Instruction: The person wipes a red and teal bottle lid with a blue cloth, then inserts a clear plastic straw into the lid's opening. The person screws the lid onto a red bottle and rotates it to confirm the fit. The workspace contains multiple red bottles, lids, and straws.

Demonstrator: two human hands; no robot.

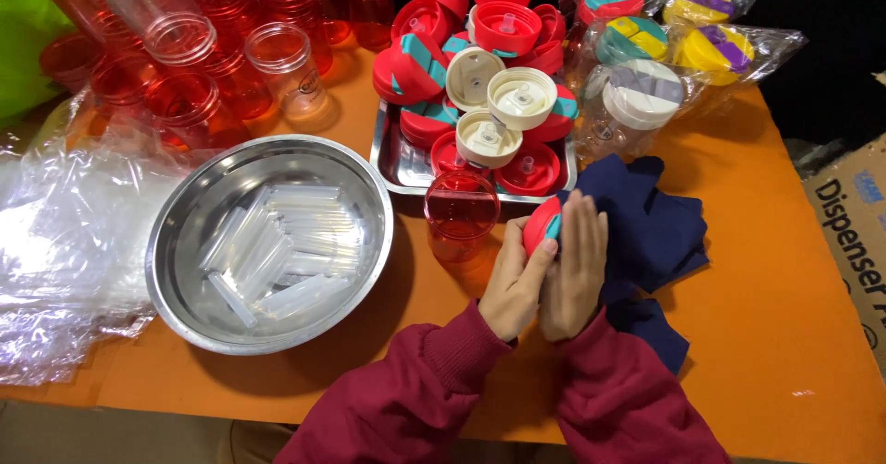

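My left hand (513,284) and my right hand (574,268) press together around a red bottle lid with a teal strip (541,224), held on edge just above the orange table. The right palm lies flat against the lid's side; left fingers curl under it. A red translucent bottle (460,213) stands upright just left of the lid. A dark blue cloth (651,229) lies under and to the right of my right hand.
A steel bowl (185,215) holds several clear straws. A steel tray (392,155) behind carries a heap of red and cream lids. Red and clear bottles (198,53) crowd the back left, bagged bottles (664,49) the back right, plastic bags (55,243) the left, a cardboard box (854,243) the right edge.
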